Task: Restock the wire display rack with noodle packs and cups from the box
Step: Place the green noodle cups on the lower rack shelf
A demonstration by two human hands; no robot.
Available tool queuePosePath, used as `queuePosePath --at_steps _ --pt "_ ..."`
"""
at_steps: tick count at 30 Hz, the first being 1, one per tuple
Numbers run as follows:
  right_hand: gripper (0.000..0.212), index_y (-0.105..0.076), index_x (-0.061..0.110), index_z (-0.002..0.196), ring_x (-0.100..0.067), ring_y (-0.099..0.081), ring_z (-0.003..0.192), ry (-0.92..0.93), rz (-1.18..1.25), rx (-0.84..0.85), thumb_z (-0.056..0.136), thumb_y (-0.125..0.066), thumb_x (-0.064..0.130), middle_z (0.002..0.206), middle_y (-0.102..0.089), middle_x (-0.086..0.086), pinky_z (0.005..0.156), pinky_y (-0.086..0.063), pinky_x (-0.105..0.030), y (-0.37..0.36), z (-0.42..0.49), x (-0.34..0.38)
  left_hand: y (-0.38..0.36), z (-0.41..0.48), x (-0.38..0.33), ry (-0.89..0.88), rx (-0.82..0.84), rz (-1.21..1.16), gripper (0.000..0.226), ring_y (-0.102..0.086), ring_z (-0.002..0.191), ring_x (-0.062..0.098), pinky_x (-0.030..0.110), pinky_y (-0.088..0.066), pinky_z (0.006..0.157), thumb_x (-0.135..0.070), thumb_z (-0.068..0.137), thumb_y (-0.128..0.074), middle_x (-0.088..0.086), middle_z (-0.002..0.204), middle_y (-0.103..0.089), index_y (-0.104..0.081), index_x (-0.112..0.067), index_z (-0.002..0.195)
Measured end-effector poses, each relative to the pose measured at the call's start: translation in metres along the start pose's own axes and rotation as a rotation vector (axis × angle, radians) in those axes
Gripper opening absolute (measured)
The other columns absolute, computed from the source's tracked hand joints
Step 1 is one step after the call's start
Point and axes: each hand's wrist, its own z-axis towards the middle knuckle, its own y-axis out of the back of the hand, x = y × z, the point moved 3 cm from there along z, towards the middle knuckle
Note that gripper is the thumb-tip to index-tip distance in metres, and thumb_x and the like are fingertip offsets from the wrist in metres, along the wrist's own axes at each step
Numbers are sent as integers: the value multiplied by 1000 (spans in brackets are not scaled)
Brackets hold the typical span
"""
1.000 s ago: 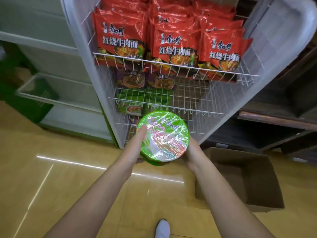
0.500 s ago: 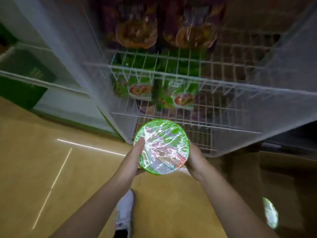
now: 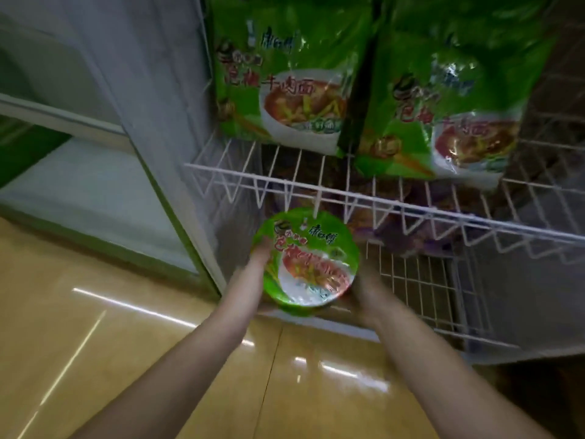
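My left grip (image 3: 254, 264) at 9 o'clock and right grip (image 3: 368, 289) at 4 o'clock hold the green noodle cup (image 3: 308, 261) by its sides. Its 12 o'clock rim is just under the front wire (image 3: 395, 204); open bottom shelf (image 3: 418, 280) lies at 3 o'clock.

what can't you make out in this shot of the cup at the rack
Head view only:
- Right hand: fingers hidden behind the green cup, blurred by motion.
- Purple items under the wire shelf: dim, blurred, screened by its wires.
- Green packs: tops cut off by the top edge.
- The box: outside the frame.
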Motion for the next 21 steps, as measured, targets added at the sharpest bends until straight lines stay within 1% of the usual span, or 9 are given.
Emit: queuePosePath --at_steps 1,4,6,8,13,15,17,19,21 --pt "42 -70 21 90 -19 -66 87 21 17 -26 102 -39 47 92 -72 -1 83 -52 -37 -2 13 6 -1 10 -3 -8 -1 -23 78 -67 102 27 53 -51 95 -90 59 -50 4 108 -73 -71 -28 102" --pt "31 -64 20 106 -17 -61 82 65 15 -126 102 -42 42 100 -69 -5 79 -54 -39 -3 44 21 -11 39 -19 -37 40 -26 50 -67 98 26 51 -53 92 -72 88 -39 6 108 -71 -66 -30 95" --pt "26 -64 20 109 -22 -61 89 104 27 -148 102 -44 37 110 -69 -8 80 -55 -41 -2 61 18 -15 53 -25 -58 55 53 47 -66 94 21 47 -52 94 -66 94 -33 3 106 -70 -64 -31 97" --pt "22 -64 23 107 -21 -60 89 167 35 -146 101 -47 36 102 -69 -2 79 -56 -40 -2 69 11 -13 66 -22 -62 61 86 46 -64 93 21 47 -50 96 -67 93 -35 3 106 -68 -62 -32 104" --pt "30 -63 23 104 -15 -60 92 221 -87 -115 101 -43 45 95 -64 5 96 -52 -45 -7 79 2 -2 85 -2 -17 77 67 62 -61 111 31 56 -43 103 -75 87 -35 9 119 -67 -63 -31 120" --pt "46 -66 29 108 -21 -61 109 220 -58 -126 95 -38 64 110 -69 1 102 -46 -48 2 78 5 -3 88 0 -33 67 86 67 -61 113 29 57 -42 103 -80 84 -32 6 123 -67 -61 -34 124" --pt "62 -62 32 125 -22 -60 119 251 39 30 87 -38 75 125 -67 0 101 -45 -50 7 74 10 -5 88 1 -54 51 128 73 -61 112 27 56 -43 102 -85 79 -29 3 124 -67 -62 -38 123" --pt "58 -59 36 127 -18 -63 116 284 -43 145 81 -54 71 123 -68 4 98 -49 -47 5 65 15 -6 86 2 -51 54 118 84 -61 113 27 57 -42 102 -92 70 -26 2 125 -66 -60 -39 126" --pt "35 -61 36 116 -19 -68 106 317 -147 78 85 -66 52 116 -71 2 95 -53 -47 7 64 19 -4 88 3 -29 36 68 91 -59 116 28 58 -40 103 -95 66 -25 2 130 -62 -55 -39 132"
